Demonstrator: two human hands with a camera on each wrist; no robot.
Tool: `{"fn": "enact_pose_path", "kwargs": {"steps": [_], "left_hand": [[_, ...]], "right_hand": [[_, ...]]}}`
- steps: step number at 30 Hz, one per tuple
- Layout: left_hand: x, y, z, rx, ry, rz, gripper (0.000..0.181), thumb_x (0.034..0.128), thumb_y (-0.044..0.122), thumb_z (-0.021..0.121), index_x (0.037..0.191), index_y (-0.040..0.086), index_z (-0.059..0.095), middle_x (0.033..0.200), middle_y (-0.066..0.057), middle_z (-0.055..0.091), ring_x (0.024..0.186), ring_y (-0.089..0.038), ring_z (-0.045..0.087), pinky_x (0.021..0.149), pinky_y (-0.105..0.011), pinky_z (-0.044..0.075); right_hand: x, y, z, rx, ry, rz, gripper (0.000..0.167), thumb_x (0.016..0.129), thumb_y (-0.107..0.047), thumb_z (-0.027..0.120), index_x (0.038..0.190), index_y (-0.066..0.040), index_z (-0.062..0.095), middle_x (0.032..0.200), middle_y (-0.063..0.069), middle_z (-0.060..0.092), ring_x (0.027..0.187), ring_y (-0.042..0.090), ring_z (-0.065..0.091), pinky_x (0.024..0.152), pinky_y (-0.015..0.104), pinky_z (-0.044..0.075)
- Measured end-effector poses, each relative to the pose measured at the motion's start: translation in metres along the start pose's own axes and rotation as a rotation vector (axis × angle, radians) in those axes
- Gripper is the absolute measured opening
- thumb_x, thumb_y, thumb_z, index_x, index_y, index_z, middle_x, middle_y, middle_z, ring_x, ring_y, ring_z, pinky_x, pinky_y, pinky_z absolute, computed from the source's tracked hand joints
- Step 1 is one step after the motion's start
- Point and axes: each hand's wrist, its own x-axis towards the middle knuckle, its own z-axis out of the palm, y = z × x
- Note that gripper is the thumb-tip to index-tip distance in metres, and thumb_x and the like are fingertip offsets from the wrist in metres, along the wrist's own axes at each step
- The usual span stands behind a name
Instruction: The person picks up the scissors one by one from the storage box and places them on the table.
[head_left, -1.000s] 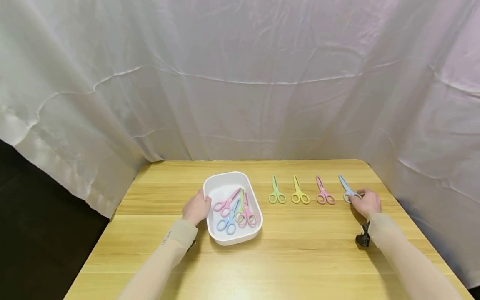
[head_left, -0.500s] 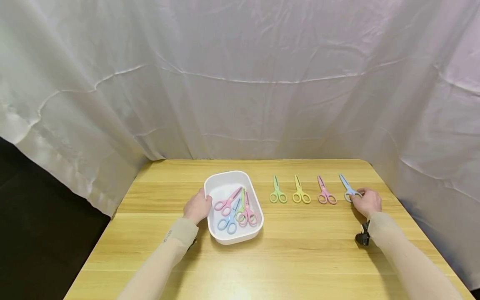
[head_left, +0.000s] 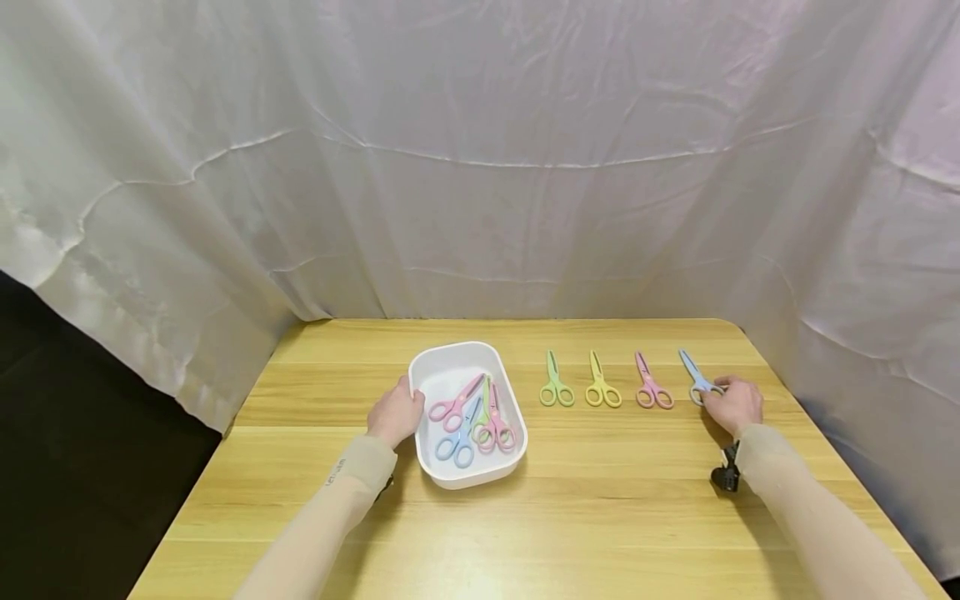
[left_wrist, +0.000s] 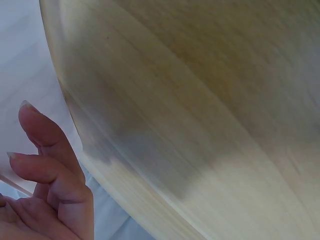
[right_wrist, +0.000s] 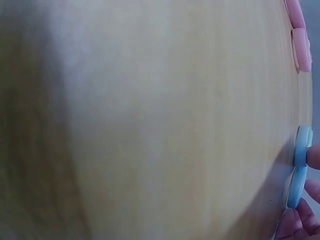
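Note:
My left hand [head_left: 395, 414] grips the left rim of a white plastic box [head_left: 468, 482], the thumb over the edge. In the left wrist view its fingers [left_wrist: 70, 190] are bent beside the box. Inside the box lie pink, blue and green scissors, partly overlapping. At the far right, my right hand [head_left: 735, 406] pinches the handle loops of blue scissors [head_left: 692, 371] lying flat on the table, blades pointing away. The right wrist view shows fingertips at the blue handle [right_wrist: 296, 187]; the blades are out of sight there.
Left of the blue scissors, a row of pink scissors [head_left: 649, 383], yellow scissors [head_left: 597, 383] and green scissors [head_left: 553, 383] lies on the wooden table [head_left: 585, 517], blades pointing away. A pale curtain [head_left: 480, 217] hangs behind the table and along its sides.

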Motion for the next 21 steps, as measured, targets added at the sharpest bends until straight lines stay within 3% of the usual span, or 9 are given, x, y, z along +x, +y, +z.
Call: {"fn": "enact_pose_path", "kwargs": {"steps": [10,21], "left_hand": [[0.000,-0.001,0.000,-0.007,-0.004,-0.006,0.055,0.1029,0.029,0.041,0.149,-0.002,0.040,0.122,-0.027,0.069,0.097,-0.039,0.070,0.081,-0.051,0.056],[0.000,-0.001,0.001,-0.006,0.004,0.008,0.055,0.1027,0.028,0.041,0.148,-0.003,0.041,0.124,-0.028,0.067,0.101,-0.041,0.070,0.085,-0.054,0.056]], "right_hand": [[0.002,-0.007,-0.001,0.000,0.109,-0.104,0.047,0.091,-0.019,0.056,0.125,0.011,0.059,0.114,0.039,0.060,0.108,0.051,0.043,0.092,0.058,0.028],[-0.001,-0.047,0.003,0.082,0.133,-0.158,0.042,0.092,-0.016,0.057,0.127,0.008,0.059,0.114,0.032,0.051,0.109,0.045,0.040,0.083,0.049,0.032]]}}
